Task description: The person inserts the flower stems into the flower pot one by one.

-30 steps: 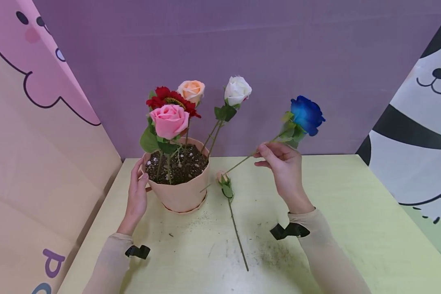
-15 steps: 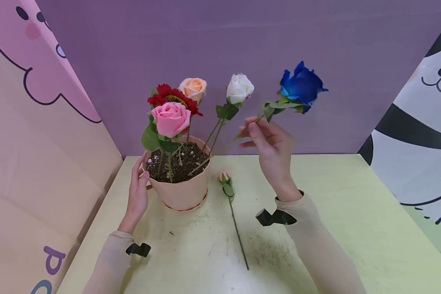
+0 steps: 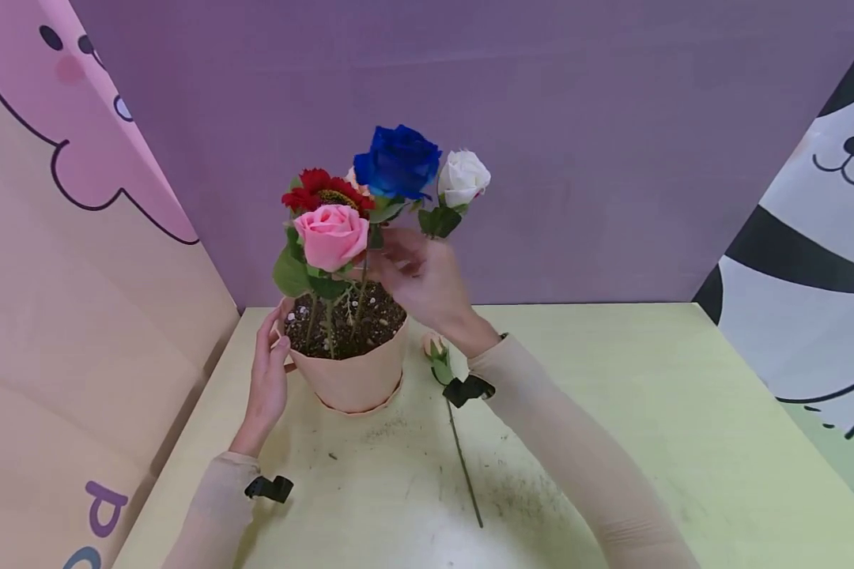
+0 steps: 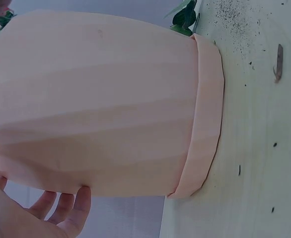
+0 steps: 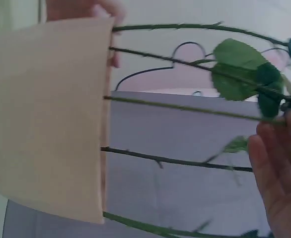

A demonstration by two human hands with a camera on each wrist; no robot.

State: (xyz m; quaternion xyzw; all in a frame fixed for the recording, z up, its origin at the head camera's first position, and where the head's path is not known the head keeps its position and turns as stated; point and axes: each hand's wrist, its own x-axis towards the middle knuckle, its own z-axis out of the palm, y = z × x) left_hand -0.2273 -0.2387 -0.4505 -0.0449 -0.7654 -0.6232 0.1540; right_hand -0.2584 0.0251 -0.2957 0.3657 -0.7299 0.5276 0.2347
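My right hand (image 3: pixel 430 276) is above the pot and pinches the stem of a blue rose (image 3: pixel 397 162), the bloom facing up. In the right wrist view the stem (image 5: pixel 185 108) runs from my fingers down behind the pot's rim; its lower end is hidden. My left hand (image 3: pixel 265 375) rests against the left side of the pale pink flowerpot (image 3: pixel 349 379), fingertips (image 4: pixel 83 196) touching the wall. Dark soil (image 3: pixel 380 316) fills the pot. A pink rose (image 3: pixel 332 237), a red flower (image 3: pixel 320 190) and a white rose (image 3: pixel 464 178) stand in it; a peach rose (image 3: pixel 356 182) is mostly covered.
A peach rosebud (image 3: pixel 437 359) with a long stem lies on the pale table (image 3: pixel 683 442), right of the pot and partly under my right wrist. Soil crumbs (image 3: pixel 527 494) are scattered around. A purple backdrop (image 3: pixel 612 158) stands behind, with printed panels at both sides.
My right hand has carried the blue rose leftward from the right of the pot to over it, turning the bloom upright. The left hand and the pot have stayed put.
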